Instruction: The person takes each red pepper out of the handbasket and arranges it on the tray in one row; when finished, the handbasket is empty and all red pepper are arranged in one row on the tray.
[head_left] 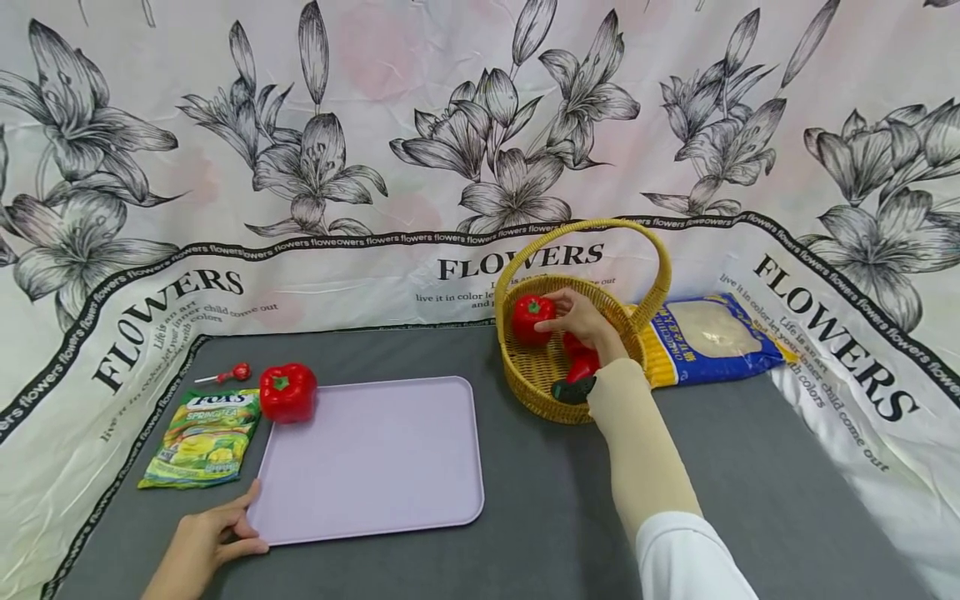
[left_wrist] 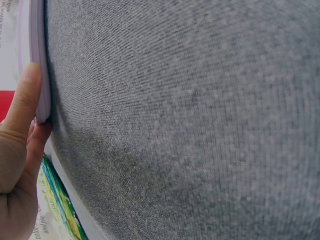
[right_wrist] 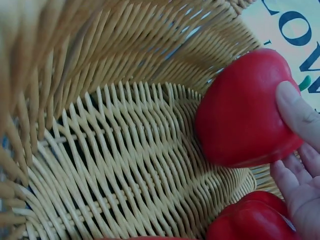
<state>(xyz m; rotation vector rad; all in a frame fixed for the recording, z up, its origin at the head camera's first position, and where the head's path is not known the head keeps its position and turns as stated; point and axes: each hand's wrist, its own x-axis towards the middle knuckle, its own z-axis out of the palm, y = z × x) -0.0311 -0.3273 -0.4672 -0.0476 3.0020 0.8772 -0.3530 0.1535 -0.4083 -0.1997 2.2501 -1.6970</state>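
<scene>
My L hand [head_left: 213, 533] pinches a lilac tray [head_left: 375, 458]; my R hand [head_left: 585, 321] grips a red pepper [head_left: 531, 323] inside a wicker basket [head_left: 522, 385].

Mid-left of frame: green candy bag [head_left: 201, 446], w/ a red-topped stick [head_left: 241, 372] lying just above it. Lower left: my L thumb & fingers are clamped on the tray's corner, prob. to steady it. At the tray's upper-left corner sits a second pepper [head_left: 288, 396]; can't tell how much rests on the tray. R of centre: basket, handle up, leaving room to reach in. My R thumb's near the pepper's stem, fingers opposite, prob. for a secure hold. Below: another red pepper [right_wrist: 252, 220] & a dark green item [head_left: 573, 390], partly hidden. Far R: blue-and-yellow bag [head_left: 705, 342], partly behind the basket.
</scene>
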